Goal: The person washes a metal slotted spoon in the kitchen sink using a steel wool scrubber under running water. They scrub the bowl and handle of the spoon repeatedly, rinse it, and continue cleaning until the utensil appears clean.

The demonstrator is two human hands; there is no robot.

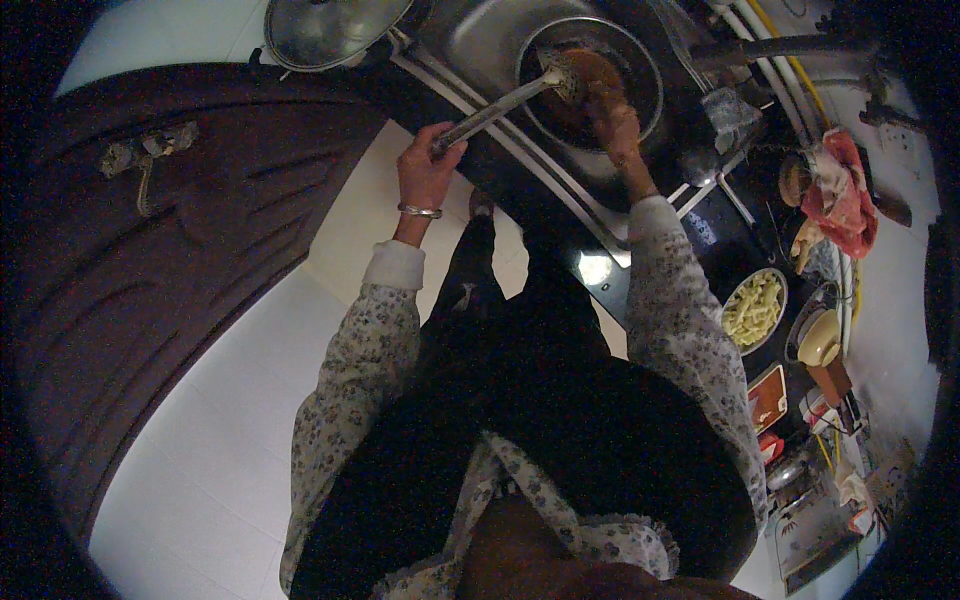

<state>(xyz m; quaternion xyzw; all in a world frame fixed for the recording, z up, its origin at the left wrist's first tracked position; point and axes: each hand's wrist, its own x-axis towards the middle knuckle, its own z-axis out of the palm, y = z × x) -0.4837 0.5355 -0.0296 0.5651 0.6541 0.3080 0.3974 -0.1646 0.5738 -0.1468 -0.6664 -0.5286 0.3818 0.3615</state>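
Observation:
My left hand, with a bracelet at its wrist, grips the long handle of a metal slotted turner. The turner's perforated head lies inside a round metal pan, which stands in the stainless steel sink. My right hand reaches down into the same pan, beside the turner head. Its fingers are dim and blurred against the brownish inside, so whether they hold anything is unclear.
A metal lid or pan stands left of the sink. On the dark counter to the right are a bowl of cut pale food, a yellowish bowl and a red cloth. A dark door with a handle stands at left.

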